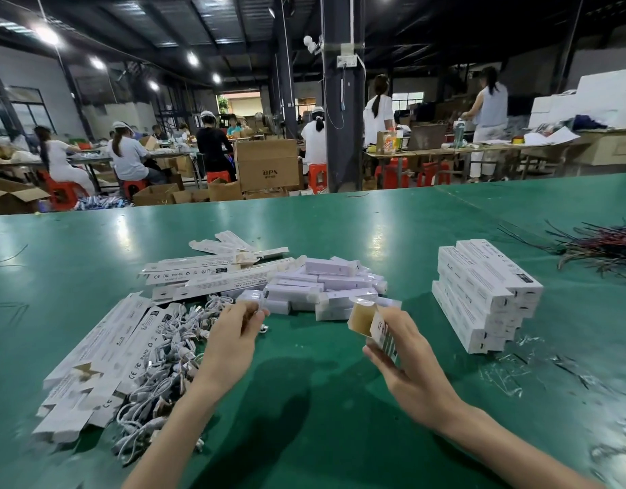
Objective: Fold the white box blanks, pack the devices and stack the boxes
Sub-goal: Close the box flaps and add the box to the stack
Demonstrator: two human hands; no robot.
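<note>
Two bare hands work over a green table (339, 400), seen from the head camera looking forward and down. The right hand (406, 361), near and right of centre, grips a folded white box (382, 335) by its long sides, with the open end tilted up and its brown inside showing. The left hand (233, 337), near centre, has its fingers curled at the near edge of a heap of pale devices (325, 284). Blur hides whether it pinches anything, so that cannot be told. Flat white blanks (92, 365) lie fanned at the near left, touching a tangle of white cables (170, 347). A tidy stack (488, 298) of closed boxes stands to the right, well apart from the heap. Dark loose wires (604, 248) lie at the far right. The step in hand looks like loading a device into the open box. To do it well, the right hand should likely hold lightly so the walls stay square. It should also turn the mouth towards the left hand and keep the end flap bent clear. The device should probably go in straight and end first, without catching the rim. The flap can then be tucked shut and the box laid flush on the stack.
</note>
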